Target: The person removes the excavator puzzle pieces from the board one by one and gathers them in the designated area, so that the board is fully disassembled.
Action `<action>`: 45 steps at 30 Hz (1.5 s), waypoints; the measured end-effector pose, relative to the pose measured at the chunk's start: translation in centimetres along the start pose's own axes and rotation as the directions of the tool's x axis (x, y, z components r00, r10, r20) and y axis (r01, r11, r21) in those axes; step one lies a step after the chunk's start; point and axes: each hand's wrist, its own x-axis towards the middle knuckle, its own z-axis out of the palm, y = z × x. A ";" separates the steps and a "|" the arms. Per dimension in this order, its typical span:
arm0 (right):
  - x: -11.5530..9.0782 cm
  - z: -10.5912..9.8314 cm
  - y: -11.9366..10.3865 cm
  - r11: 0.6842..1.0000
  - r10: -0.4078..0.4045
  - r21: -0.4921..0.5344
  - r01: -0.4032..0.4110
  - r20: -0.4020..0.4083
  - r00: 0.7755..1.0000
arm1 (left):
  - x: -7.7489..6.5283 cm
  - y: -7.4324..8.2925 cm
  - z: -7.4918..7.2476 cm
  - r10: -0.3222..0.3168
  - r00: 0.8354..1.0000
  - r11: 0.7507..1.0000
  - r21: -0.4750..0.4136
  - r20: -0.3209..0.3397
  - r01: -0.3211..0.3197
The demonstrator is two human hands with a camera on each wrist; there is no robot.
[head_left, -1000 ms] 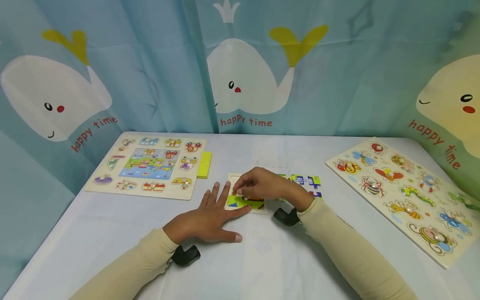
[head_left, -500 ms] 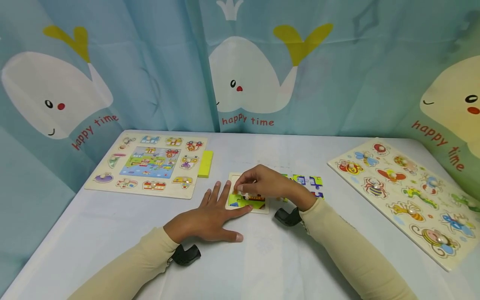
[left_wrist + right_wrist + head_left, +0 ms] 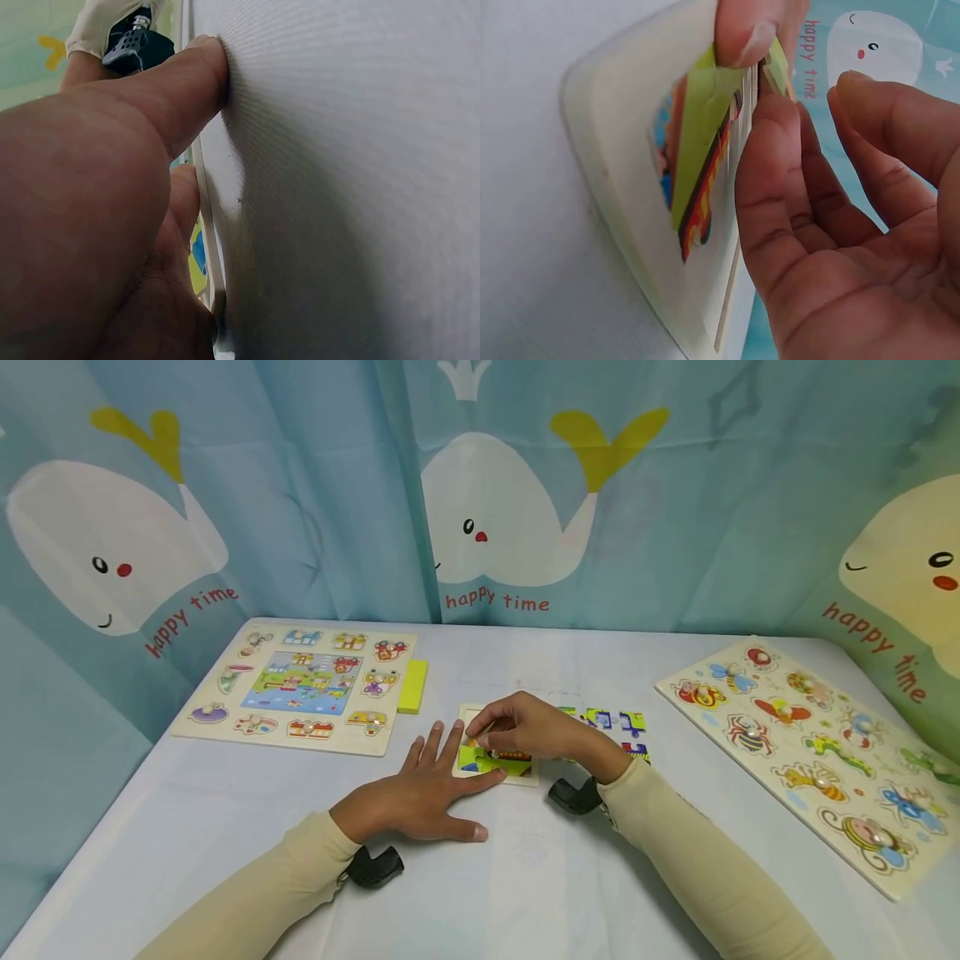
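A small wooden jigsaw board (image 3: 529, 779) with a pale rim lies in the middle of the table, partly filled with green, red and yellow picture pieces. Spread flat beside it, my left hand (image 3: 416, 797) touches the board's left and near edges with its fingertips. Over the board, my right hand (image 3: 528, 727) pinches a small green-and-orange jigsaw piece (image 3: 778, 69) between thumb and finger, tilted at the board's left side. The right hand hides much of the board's far part. Several loose jigsaw pieces (image 3: 632, 723) lie right of the board, some behind the right wrist.
At the left lies a wooden vehicle puzzle board (image 3: 273, 742) with a yellow block (image 3: 412, 687) next to it. A large insect peg puzzle (image 3: 813, 739) lies angled at the right. A whale-print curtain (image 3: 337, 527) hangs behind the white table.
The right fingers shift slightly over the left side of the jigsaw board, with the piece still in them. My left hand keeps its place; the head view drifts slightly.
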 end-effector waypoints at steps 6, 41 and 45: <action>0.0 0.0 0.0 1.000 0.016 -0.002 -0.016 -0.020 1.000 | 0.1 0.0 0.0 -0.010 1.000 1.000 -0.003 0.012 0.010; 0.0 0.0 0.3 0.996 -0.038 -0.080 0.030 -0.104 0.994 | -0.1 -0.1 -0.1 0.014 1.000 1.000 -0.008 0.002 -0.014; -0.2 -0.5 0.4 0.995 -0.048 -0.093 0.035 -0.137 0.989 | -0.2 -0.2 -0.1 0.009 1.000 1.000 -0.014 0.003 -0.009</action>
